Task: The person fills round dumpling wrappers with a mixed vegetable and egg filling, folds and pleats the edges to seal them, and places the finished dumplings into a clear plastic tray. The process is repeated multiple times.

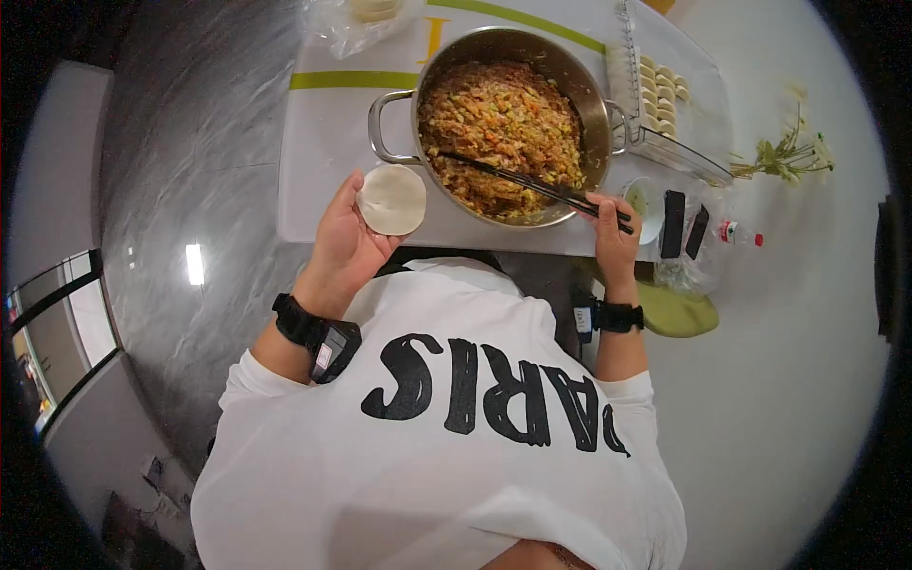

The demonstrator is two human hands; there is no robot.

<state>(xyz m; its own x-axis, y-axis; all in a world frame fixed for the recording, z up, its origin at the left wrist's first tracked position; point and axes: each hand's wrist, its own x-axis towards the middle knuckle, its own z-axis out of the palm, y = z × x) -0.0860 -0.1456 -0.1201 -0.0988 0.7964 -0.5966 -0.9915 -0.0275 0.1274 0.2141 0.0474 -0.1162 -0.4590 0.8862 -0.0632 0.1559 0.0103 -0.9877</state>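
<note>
A round dough wrapper (391,200) lies flat across the palm and fingers of my left hand (349,235), just left of a steel pot's near side. My right hand (614,229) grips a pair of black chopsticks (531,182). Their far tips are down in the chopped filling (506,128), a mix with orange and green bits. That filling fills much of the two-handled steel pot (597,85). Nothing but the wrapper shows on my left hand.
Rows of folded dumplings (659,96) sit in a clear tray (684,157) at the right. Nearer are a bowl (639,199), black strips (672,223) and a plastic bottle (739,233). A plastic bag (342,28) with wrappers lies at the far left. White flowers (791,153) stand right.
</note>
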